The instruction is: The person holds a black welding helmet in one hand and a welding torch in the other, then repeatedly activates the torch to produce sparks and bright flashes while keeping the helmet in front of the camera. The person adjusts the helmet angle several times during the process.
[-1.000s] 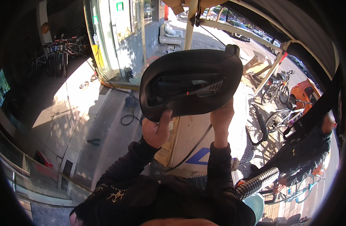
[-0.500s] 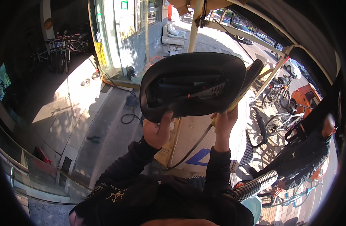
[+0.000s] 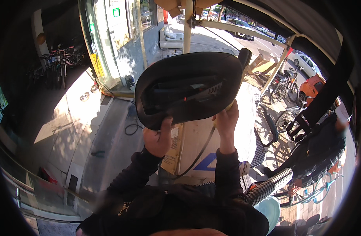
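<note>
Head view. Left hand (image 3: 157, 141) clamped on the lower-left rim of a black shell (image 3: 190, 91), thumb on the near face; shell raised just above the grip. Right hand (image 3: 227, 122) wrapped round a yellow-and-black tool (image 3: 244, 62), its dark end jutting up past the shell's right edge; whether tool touches shell is hidden.

Risks (judgement): one-sided grip could let the shell twist or slip if the tool presses its far side; a smooth rim would worsen this. A dark cord (image 3: 206, 148), arcing below the right hand, might snag and tug.

Materials: shell matte, apparently plastic or padded, rounded oblong with a broad rim and glossy sunken window. Below the grip, cardboard box (image 3: 194, 135): flat, tan, blue print. Tool's full shape not visible.
</note>
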A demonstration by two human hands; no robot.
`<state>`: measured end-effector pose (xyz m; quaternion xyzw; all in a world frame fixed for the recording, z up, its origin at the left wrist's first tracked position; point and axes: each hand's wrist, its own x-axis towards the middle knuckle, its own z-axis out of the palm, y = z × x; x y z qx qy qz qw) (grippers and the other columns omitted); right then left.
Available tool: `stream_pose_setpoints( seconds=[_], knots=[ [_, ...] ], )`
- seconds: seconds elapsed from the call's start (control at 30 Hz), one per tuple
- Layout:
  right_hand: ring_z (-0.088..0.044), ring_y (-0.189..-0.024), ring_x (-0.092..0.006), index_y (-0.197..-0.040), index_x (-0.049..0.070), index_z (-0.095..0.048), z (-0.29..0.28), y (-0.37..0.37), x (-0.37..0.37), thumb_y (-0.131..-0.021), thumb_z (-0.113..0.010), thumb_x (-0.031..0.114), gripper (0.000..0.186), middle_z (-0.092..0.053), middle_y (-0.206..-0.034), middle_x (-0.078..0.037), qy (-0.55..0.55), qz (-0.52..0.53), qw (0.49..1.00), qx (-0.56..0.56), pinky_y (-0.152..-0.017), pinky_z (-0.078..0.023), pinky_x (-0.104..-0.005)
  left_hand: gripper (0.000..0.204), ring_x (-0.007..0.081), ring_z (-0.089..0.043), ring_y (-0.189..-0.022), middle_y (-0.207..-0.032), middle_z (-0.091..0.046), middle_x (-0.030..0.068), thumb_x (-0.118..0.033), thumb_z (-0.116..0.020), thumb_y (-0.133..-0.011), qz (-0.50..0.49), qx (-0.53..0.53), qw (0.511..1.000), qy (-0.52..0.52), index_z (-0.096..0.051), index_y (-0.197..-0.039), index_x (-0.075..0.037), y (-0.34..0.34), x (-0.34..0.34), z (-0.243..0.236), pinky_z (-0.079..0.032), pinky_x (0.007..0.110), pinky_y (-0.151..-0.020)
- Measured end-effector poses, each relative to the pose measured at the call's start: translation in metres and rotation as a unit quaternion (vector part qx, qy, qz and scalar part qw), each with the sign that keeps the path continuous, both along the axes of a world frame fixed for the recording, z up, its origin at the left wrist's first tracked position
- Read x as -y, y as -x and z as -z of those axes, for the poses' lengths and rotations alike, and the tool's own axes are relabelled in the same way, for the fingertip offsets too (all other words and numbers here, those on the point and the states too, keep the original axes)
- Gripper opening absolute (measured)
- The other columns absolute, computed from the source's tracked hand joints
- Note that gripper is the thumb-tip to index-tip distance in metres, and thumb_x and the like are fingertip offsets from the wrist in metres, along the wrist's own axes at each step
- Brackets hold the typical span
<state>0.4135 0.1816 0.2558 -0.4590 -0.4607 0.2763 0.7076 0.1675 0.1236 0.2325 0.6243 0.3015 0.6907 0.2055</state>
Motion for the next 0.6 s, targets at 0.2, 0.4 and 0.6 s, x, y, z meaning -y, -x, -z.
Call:
stream_pose_setpoints(
  seconds=[0.2, 0.4, 0.6],
  knots=[
    [-0.064, -0.055, -0.0102, -0.134, -0.004, -0.063, -0.0046, 0.0023, 0.0015, -0.111, -0.069, 0.007, 0.026, -0.072, -0.083, -0.006, 0.012, -0.007, 1.0, 0.008, -0.05, -0.052, -0.0234, 0.032, 0.0158, -0.078, -0.086, -0.106, -0.083, 0.0117, -0.025, -0.068, -0.118, -0.001, -0.004, 1.0, -0.004, -0.077, -0.118, 0.006, -0.0015, 0.0026, -0.0061, -0.063, 0.031, -0.077],
    [-0.064, -0.056, -0.0097, -0.133, -0.004, -0.062, -0.0067, 0.0028, 0.0009, -0.111, -0.068, 0.007, 0.025, -0.073, -0.083, -0.006, 0.0, -0.016, 1.0, 0.009, -0.05, -0.051, -0.0234, 0.032, 0.0157, -0.078, -0.086, -0.102, -0.083, 0.0114, -0.025, -0.068, -0.118, -0.009, -0.012, 1.0, -0.013, -0.077, -0.117, 0.006, -0.0002, 0.0009, -0.0052, -0.063, 0.031, -0.077],
    [-0.065, -0.056, -0.0101, -0.128, -0.003, -0.063, -0.0077, 0.0044, -0.0002, -0.11, -0.068, 0.006, 0.02, -0.072, -0.081, -0.006, 0.0, -0.017, 1.0, 0.004, -0.05, -0.051, -0.0238, 0.03, 0.0148, -0.077, -0.086, -0.102, -0.083, 0.0116, -0.023, -0.069, -0.117, -0.012, -0.023, 0.999, -0.02, -0.077, -0.118, 0.006, -0.001, 0.0024, -0.0082, -0.063, 0.03, -0.078]
  ],
)
